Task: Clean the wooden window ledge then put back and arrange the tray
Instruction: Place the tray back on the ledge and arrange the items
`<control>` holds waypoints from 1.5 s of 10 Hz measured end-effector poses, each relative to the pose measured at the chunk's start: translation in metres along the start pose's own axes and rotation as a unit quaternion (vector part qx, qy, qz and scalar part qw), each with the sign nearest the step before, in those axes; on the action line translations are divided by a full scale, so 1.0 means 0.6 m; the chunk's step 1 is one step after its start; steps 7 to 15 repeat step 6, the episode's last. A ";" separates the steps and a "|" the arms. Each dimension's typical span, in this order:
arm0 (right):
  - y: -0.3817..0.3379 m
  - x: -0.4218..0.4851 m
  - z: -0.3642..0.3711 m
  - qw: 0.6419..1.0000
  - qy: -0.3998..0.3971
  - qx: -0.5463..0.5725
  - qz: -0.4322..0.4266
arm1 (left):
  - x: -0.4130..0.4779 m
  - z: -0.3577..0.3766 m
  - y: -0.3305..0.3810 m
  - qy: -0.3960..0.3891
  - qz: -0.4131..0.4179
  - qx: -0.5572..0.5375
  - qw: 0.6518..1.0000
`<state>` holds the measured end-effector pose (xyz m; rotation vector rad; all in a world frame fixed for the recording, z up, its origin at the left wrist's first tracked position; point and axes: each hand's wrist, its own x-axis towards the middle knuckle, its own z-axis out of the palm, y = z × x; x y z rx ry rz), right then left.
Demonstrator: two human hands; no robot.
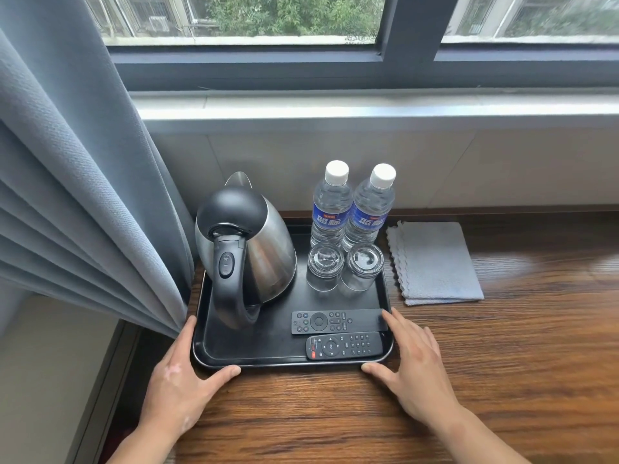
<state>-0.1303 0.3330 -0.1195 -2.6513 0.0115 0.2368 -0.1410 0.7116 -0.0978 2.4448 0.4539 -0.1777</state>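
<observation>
- The black rectangular plastic tray (254,344) sits on the brown wooden window ledge (502,363), its left side by the grey curtain (67,195).
- The left hand (177,380) frames the near-left corner, fingers straight along the side and thumb along the near rim.
- The right hand (412,366) mirrors it at the near-right corner, fingers extended, gripping nothing.
- The tray holds a steel kettle (264,249), two clear water bottles (330,209), two glasses (325,266) and two black remotes (335,321).
- A folded grey cloth (435,262) lies just right of the tray.
</observation>
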 end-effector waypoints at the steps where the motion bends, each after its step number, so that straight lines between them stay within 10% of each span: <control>1: -0.001 -0.001 0.001 1.000 -0.002 -0.003 -0.001 | 0.000 0.000 0.001 -0.002 -0.001 0.005 1.000; 15: -0.025 -0.013 -0.082 0.996 -0.062 -0.053 -0.020 | -0.031 -0.057 0.067 -0.002 0.003 0.036 0.999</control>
